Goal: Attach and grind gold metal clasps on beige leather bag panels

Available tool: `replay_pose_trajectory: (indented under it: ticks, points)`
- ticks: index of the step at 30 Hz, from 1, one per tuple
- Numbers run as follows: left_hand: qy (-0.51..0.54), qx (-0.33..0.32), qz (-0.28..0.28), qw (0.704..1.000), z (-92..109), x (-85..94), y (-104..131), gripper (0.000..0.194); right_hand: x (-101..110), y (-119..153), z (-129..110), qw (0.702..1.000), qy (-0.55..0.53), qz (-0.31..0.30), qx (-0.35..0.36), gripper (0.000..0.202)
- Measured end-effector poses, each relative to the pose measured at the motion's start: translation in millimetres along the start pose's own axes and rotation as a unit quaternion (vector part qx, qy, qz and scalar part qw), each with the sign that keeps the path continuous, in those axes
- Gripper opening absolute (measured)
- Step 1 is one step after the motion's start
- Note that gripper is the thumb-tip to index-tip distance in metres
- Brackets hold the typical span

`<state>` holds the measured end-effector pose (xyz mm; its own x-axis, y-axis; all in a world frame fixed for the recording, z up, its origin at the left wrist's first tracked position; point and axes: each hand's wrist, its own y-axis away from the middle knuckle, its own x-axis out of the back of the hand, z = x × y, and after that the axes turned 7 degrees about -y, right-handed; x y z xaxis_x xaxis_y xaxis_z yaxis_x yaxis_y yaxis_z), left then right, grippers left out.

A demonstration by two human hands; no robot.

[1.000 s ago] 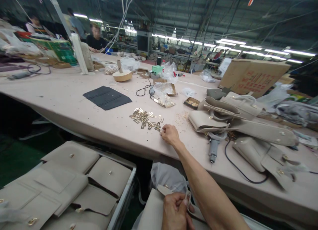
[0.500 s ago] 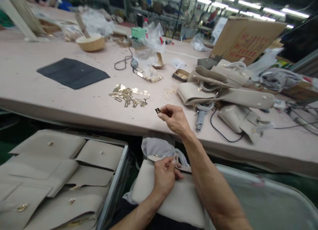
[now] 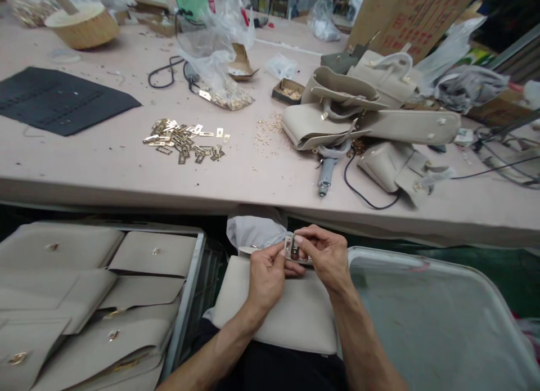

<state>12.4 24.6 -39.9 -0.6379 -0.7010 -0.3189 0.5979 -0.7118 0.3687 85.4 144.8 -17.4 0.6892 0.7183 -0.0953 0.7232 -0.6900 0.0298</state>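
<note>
A beige bag [image 3: 295, 318] lies across my lap below the table's front edge. My left hand [image 3: 268, 270] pinches the end of the bag's narrow strap [image 3: 288, 243], which has a slot in it. Right beside that strap end, my right hand [image 3: 323, 253] holds a small metal plate [image 3: 295, 246] between thumb and fingers. Whether plate and strap touch is too small to tell. On the table, a heap of gold metal plates [image 3: 181, 140] lies ahead and to the left.
Beige bag pieces [image 3: 147, 290] fill a crate [image 3: 198, 267] at my left. A grey bin [image 3: 430, 323] stands at my right. An electric screwdriver [image 3: 326, 174], stacked beige bags [image 3: 337, 121], a black sheet [image 3: 63, 101] and a small box [image 3: 288, 91] are on the table [image 3: 236, 183].
My right hand has come down from over the table to my left hand, bringing the metal plate to the strap end. The camera view has tilted down and shifted.
</note>
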Motion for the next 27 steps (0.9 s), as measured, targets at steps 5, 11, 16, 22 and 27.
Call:
replay_pose_trajectory:
  ticks: [5, 11, 16, 22, 27]
  points:
    - [0.001, 0.004, -0.014, 1.000, -3.1, -2.9, 1.7, 0.030, 5.8, -2.8, 7.6, 1.000, -0.006, -0.028, -0.002, 0.009]
    - [0.005, 0.003, -0.021, 1.000, -5.0, -5.6, 2.4, 0.025, 9.5, -1.6, 10.3, 0.999, 0.012, -0.038, -0.007, 0.010]
    - [-0.002, -0.001, -0.030, 1.000, -6.0, -7.2, 2.5, 0.024, 13.6, 0.0, 10.9, 0.999, 0.038, -0.030, -0.011, 0.011]
    - [-0.011, -0.001, -0.035, 0.999, -9.5, -8.0, 3.7, 0.033, 15.3, 2.3, 13.7, 0.997, 0.070, -0.012, -0.011, 0.011]
    - [-0.004, -0.003, -0.037, 0.999, -9.4, -7.9, 3.8, 0.036, 13.9, 2.1, 13.1, 0.999, 0.034, -0.008, -0.033, 0.014]
